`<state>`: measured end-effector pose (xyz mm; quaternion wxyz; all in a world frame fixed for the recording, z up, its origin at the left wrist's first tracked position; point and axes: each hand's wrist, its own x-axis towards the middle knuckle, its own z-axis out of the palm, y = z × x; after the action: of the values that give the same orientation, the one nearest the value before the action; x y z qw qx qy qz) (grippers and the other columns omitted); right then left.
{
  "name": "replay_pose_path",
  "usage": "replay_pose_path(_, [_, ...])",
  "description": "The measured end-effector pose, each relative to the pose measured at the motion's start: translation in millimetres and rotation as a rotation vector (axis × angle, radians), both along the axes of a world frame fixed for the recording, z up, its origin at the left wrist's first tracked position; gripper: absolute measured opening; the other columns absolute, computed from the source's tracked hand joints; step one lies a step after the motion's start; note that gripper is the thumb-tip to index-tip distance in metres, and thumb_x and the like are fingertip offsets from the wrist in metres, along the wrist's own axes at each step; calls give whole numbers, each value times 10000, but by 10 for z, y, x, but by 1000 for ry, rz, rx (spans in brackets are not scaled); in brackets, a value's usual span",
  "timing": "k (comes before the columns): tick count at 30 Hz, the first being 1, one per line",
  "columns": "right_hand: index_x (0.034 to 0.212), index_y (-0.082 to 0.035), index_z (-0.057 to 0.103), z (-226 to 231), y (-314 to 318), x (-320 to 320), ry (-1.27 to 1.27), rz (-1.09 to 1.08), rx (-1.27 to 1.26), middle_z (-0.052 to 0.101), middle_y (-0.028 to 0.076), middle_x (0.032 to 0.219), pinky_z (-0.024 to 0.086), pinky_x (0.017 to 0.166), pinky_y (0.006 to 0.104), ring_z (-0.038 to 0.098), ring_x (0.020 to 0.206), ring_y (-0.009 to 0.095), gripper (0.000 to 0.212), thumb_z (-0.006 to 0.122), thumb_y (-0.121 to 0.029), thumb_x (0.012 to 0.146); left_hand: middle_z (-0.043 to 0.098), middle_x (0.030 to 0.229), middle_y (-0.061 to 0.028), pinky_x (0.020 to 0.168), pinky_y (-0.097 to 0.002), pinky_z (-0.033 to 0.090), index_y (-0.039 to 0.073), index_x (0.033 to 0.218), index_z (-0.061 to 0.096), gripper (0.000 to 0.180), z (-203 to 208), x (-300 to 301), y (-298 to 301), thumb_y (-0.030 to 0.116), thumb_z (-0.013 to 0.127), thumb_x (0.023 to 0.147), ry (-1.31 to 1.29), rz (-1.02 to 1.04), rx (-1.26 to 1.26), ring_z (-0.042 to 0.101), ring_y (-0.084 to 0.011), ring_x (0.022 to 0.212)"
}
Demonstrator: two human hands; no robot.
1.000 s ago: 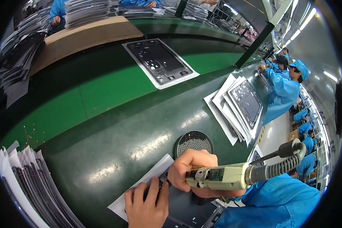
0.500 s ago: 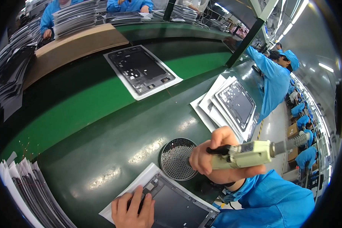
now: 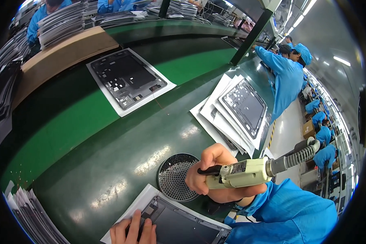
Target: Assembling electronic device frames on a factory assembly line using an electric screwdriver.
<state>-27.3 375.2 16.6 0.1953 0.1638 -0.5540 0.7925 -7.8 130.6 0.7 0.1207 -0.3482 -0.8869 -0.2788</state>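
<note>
My right hand (image 3: 196, 181) is wrapped round a pale green electric screwdriver (image 3: 250, 174) with a black lever. Its coiled grey cable end points right, and its tip is hidden by the hand. Just left of this hand, a round perforated metal tray (image 3: 175, 181) holds small dark bits along its far rim. My left hand (image 3: 132, 231) lies with fingers stretched over the left end of a dark tablet housing (image 3: 179, 223). The housing rests on a white sheet at the near edge, cut off by the frame.
Another tablet housing (image 3: 128, 79) lies on a white sheet across the green strip. A stack of housings and sheets (image 3: 244, 107) stands to the right. Upright sheets (image 3: 32, 215) fill the lower left. A dark post (image 3: 248, 38) rises near a co-worker in blue (image 3: 286, 77).
The view has shifted, so most of the bench and both hands appear further left and lower. My right hand keeps its hold on the screwdriver; the left stays on the housing.
</note>
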Motion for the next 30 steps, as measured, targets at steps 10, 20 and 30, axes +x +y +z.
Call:
replay_pose_path(10, [1033, 19, 367, 45, 176, 19, -48, -3, 15, 496, 59, 582, 350, 430, 268, 430, 424, 128, 1025, 472, -929, 658, 641, 1199, -87, 792, -402, 462, 58, 998, 710, 220, 64, 2, 168, 121, 748, 790, -26, -1, -17, 588, -282, 953])
replay_pose_path(20, [1115, -6, 385, 598, 123, 196, 58, 260, -161, 528, 85, 681, 389, 583, 343, 483, 606, 180, 1008, 534, -894, 662, 655, 1148, -78, 779, -389, 448, 54, 928, 712, 173, 22, 26, 379, 119, 740, 770, 26, 40, 78, 591, -265, 957])
replay_pose_path(30, [1116, 60, 419, 374, -345, 115, -22, 305, -135, 548, 89, 724, 383, 578, 260, 497, 620, 124, 1116, 604, -899, 577, 656, 1165, -17, 779, -372, 409, 87, 915, 732, 183, 153, 58, 490, 147, 742, 743, -47, 135, 139, 571, -246, 957])
